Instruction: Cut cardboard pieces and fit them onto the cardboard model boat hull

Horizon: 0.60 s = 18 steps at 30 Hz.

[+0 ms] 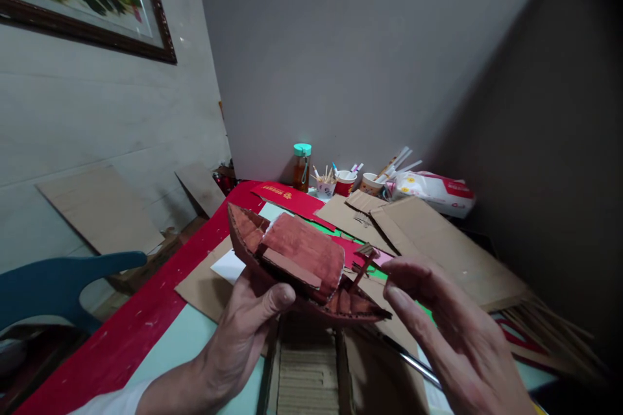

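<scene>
A reddish-brown painted model boat [304, 253] made of cardboard is tilted in the air, its right end lower. My left hand [248, 324] grips it from below, the thumb against the side of the hull. An arched cabin roof with pale, rough edges covers its middle, and a thin post [363, 271] with a small crosspiece rises near the right end. Just right of that post is my right hand [448, 324], fingers curved and apart from the thumb, with nothing seen between them. Below the boat lies a ribbed cardboard piece with raised sides [307, 369].
Flat cardboard sheets [448, 253] cover the table's right side. Behind stand a teal-capped bottle [302, 168], cups of sticks and pens [344, 183], and a tissue pack [433, 191]. A silver rod [421, 366] lies by my right hand. A blue chair [63, 285] is at left.
</scene>
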Available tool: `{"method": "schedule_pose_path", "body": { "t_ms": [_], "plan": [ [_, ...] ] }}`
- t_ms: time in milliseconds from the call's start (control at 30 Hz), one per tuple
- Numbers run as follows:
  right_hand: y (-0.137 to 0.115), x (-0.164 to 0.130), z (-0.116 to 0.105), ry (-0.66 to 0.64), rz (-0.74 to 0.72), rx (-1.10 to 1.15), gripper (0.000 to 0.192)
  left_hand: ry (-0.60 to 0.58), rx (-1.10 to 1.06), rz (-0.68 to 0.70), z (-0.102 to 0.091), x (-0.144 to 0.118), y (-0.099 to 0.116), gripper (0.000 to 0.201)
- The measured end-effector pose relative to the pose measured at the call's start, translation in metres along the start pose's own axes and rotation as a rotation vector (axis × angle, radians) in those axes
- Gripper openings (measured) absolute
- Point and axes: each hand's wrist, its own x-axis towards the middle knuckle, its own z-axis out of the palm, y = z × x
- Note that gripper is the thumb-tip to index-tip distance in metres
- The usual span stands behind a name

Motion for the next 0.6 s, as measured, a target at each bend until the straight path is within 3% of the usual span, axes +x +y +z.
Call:
{"method": "schedule_pose_path", "body": {
  "t_ms": [233,433,600],
  "plan": [
    [-0.0053,0.0017,0.0055,-0.033,-0.035,0.032,0.019,-0.021,0.044,0.001,0.0028,-0.0026,0.0010,0.079],
    [-0.0102,0.0053,0.0070,-0.096,0.035,0.183,0.013,-0.035,0.097,0.043,0.0033,-0.0015,0.0009,0.073],
    [-0.0056,0.0040,0.0099,-0.177,0.184,0.347,0.022,0.000,0.109,0.041,0.0042,-0.0025,0.0010,0.064]
  ]
}}
